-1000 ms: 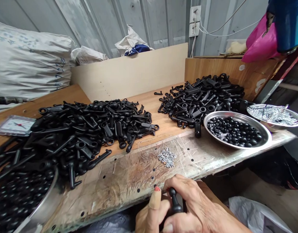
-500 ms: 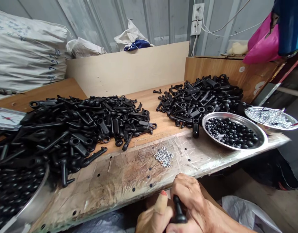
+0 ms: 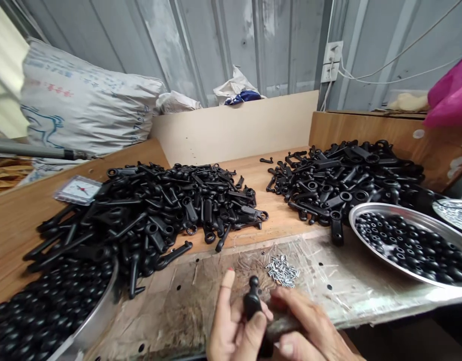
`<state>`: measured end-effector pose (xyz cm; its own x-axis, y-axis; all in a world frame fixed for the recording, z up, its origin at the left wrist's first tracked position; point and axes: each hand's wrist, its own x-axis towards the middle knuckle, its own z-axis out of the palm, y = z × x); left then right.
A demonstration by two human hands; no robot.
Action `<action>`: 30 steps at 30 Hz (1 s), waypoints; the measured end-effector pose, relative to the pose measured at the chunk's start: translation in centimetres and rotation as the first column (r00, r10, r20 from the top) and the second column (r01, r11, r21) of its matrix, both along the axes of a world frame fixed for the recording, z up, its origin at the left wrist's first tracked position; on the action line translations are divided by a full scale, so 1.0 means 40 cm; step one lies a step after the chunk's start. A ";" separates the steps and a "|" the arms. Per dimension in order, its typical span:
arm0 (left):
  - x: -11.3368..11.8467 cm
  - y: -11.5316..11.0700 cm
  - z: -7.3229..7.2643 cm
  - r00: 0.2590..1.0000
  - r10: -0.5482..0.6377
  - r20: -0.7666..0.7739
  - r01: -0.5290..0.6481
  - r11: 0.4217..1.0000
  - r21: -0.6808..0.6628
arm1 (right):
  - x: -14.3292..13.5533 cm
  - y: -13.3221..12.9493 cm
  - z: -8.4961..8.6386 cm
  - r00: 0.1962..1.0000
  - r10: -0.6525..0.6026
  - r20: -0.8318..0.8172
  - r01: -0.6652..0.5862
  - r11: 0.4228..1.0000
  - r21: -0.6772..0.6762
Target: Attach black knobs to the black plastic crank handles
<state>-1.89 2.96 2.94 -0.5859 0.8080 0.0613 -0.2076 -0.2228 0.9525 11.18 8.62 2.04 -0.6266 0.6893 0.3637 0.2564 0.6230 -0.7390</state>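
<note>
Low in the head view, my left hand [image 3: 233,321] is closed round a black crank handle [image 3: 252,301], whose ball-tipped post points up past the thumb. My right hand [image 3: 309,326] comes in from the right, its fingers and thumb closed round a dark, blurred part of the same piece. The hands hide the lower end of the handle. Just beyond the right fingertips lies a small heap of silvery pins or screws [image 3: 282,271] on the plastic-covered bench edge [image 3: 200,291].
Piles of black crank handles lie at left [image 3: 170,200] and right [image 3: 343,175]. A metal dish [image 3: 354,220] of black knobs stands at right, a metal basin [image 3: 103,306] of knobs at lower left. Behind are a clock [image 3: 80,189], a stuffed white sack [image 3: 91,95] and a board [image 3: 238,125].
Both hands have risen from below the bench edge to over it, bringing the handle up. My left thumb and fingers have shifted on it. The view has turned left.
</note>
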 end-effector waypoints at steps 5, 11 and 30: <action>-0.020 0.057 0.051 0.937 0.036 0.348 -0.052 0.998 0.035 | -0.077 0.031 -0.028 0.976 0.190 -0.109 -0.205 0.968 -0.146; -0.121 0.129 0.058 0.914 -0.185 -0.360 0.139 0.979 -0.149 | -0.090 0.102 0.068 0.993 -0.030 -0.118 -0.026 0.895 -0.445; -0.289 0.249 -0.018 0.102 -0.322 -0.941 -0.258 0.905 -0.338 | 0.197 0.404 0.250 0.805 -0.507 0.306 0.522 0.852 0.040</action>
